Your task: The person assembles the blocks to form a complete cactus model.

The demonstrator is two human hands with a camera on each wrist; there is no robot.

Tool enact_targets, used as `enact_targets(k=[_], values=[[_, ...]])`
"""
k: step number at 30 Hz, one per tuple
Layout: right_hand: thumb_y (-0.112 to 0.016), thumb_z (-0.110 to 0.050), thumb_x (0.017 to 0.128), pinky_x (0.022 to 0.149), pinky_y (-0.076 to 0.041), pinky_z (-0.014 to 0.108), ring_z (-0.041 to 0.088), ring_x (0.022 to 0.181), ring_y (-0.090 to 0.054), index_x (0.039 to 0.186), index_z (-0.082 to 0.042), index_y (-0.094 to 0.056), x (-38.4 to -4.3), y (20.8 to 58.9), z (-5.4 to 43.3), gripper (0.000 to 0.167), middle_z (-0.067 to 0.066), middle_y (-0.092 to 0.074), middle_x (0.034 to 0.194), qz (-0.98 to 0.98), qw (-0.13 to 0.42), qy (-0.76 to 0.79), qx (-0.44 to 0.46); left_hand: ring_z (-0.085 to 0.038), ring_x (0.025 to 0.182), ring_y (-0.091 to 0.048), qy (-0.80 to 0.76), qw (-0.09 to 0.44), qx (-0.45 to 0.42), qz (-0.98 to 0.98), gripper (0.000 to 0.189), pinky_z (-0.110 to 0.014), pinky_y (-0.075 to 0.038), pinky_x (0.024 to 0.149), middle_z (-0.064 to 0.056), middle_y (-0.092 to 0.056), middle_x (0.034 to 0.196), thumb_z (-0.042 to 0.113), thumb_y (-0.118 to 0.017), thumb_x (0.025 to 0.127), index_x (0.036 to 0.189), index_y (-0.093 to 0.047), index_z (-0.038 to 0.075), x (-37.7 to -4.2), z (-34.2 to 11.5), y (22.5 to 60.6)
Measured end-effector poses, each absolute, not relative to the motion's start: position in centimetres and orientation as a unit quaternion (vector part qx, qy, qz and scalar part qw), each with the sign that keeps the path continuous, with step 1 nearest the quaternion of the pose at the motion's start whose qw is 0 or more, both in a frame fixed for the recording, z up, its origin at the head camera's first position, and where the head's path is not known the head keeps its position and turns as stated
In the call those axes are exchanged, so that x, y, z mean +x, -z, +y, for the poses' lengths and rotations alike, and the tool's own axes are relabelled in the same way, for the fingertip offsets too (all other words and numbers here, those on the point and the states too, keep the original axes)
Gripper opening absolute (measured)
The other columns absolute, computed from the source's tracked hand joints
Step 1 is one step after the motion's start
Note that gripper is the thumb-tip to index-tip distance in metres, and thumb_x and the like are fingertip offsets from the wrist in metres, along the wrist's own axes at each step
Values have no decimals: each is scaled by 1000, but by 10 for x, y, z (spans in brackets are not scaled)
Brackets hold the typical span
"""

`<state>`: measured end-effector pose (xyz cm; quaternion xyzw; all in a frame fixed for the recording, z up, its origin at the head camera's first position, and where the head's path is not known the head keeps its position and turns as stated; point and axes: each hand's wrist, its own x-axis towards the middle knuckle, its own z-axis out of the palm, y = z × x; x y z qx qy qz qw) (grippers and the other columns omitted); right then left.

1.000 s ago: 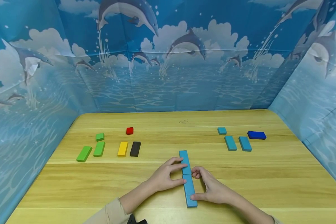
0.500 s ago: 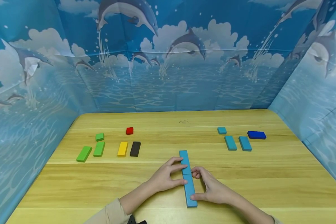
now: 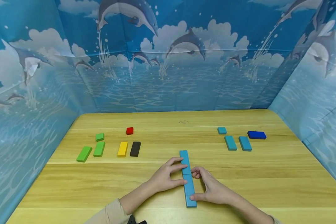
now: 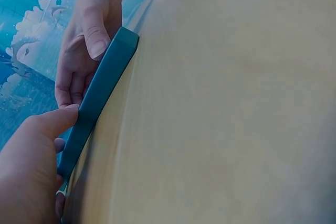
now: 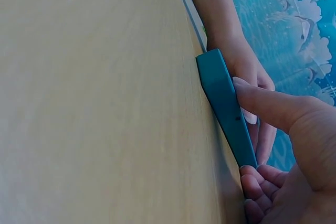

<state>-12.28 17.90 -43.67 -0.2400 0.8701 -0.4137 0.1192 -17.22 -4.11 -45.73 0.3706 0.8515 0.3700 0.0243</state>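
Observation:
Two light-blue blocks lie end to end in a row on the table, the far block [image 3: 185, 157] and the near block [image 3: 189, 188]. A faint line crosses the near one; I cannot tell whether it is a seam. My left hand [image 3: 165, 175] rests from the left, two fingertips on the far block and the thumb on the near block. From the right, my right hand [image 3: 212, 188] lays its thumb on the near block, its other fingers bent beside the join. Both wrist views show the blue row [image 4: 100, 98] between the two hands.
Green blocks [image 3: 99, 149], a yellow block [image 3: 122, 149], a black block [image 3: 135, 149] and a red block [image 3: 129, 131] lie at the left. Light-blue blocks [image 3: 231, 143] and a dark-blue block [image 3: 256, 135] lie at the right. A dolphin-print cloth [image 3: 156, 87] surrounds the wooden table [image 3: 162, 124].
The near end of the blue row has shifted very slightly left and its far end very slightly right. Both hands keep almost the same place, and the other blocks have not moved.

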Motion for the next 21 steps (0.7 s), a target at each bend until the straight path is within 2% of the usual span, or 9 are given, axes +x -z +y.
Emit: enact_targets(k=[5, 10, 15, 21], values=[[-70, -42, 77, 91, -36, 29, 20, 105, -40, 127, -2, -35, -127, 433, 182, 73, 4, -45, 114, 860, 136, 425, -250, -18, 127, -37, -368, 14, 370, 853, 53, -36, -36, 100, -2, -38, 138, 41, -66, 82, 126, -57, 15, -172, -41, 458], [-65, -30, 84, 90, -39, 31, 23, 104, -44, 128, 0, -36, -144, 419, 197, 61, 9, -46, 114, 849, 147, 442, -250, -14, 114, -42, -355, -6, 368, 859, 50, -30, -38, 96, -1, -43, 125, 42, -66, 81, 123, -59, 16, -171, -40, 459], [-62, -17, 88, 80, -42, 39, 31, 99, -48, 128, 1, -41, -180, 405, 227, 49, 17, -49, 112, 867, 53, 438, -232, -11, 103, -42, -328, -29, 368, 870, 49, -30, -38, 90, 3, -48, 115, 43, -65, 81, 123, -59, 20, -170, -40, 460], [-58, -20, 91, 76, -38, 41, 35, 101, -47, 132, -1, -41, -227, 400, 273, 48, 21, -48, 117, 896, -28, 408, -172, -12, 102, -43, -310, -50, 377, 872, 51, -33, -34, 93, 3, -51, 113, 45, -66, 79, 123, -59, 20, -170, -40, 462]])
